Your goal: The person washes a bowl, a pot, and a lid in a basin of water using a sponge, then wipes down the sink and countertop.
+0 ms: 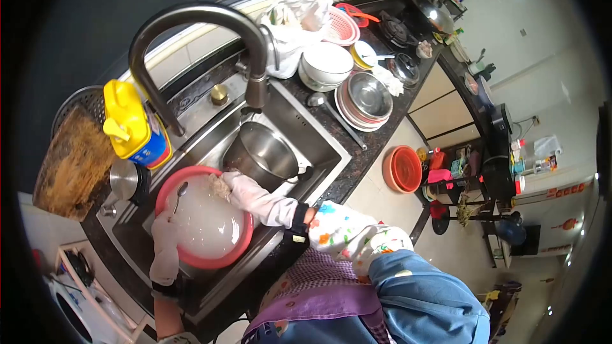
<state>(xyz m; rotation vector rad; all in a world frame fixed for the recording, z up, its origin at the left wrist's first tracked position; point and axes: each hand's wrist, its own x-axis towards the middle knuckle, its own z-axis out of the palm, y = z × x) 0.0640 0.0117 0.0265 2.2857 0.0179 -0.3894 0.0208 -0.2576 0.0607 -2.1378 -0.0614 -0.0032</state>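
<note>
Spoon (182, 190) inside the red basin (247, 237), near the rim on the yellow jug's (131, 121) side, handle running down towards our left hand (164, 251); that hand is nearer, though we cannot tell whether its grip pinches the handle. Our right hand (245, 194) lies across, by the pot-side rim, fingertips at a pale wad (220, 186), grip unclear.

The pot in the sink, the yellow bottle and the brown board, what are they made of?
The pot looks like metal, perhaps stainless steel: it's grey and shiny. The yellow bottle seems to be smooth, slightly glossy plastic, with a moulded handle. The brown board is probably wood, with a dull finish and dark, blotchy patches.
</note>
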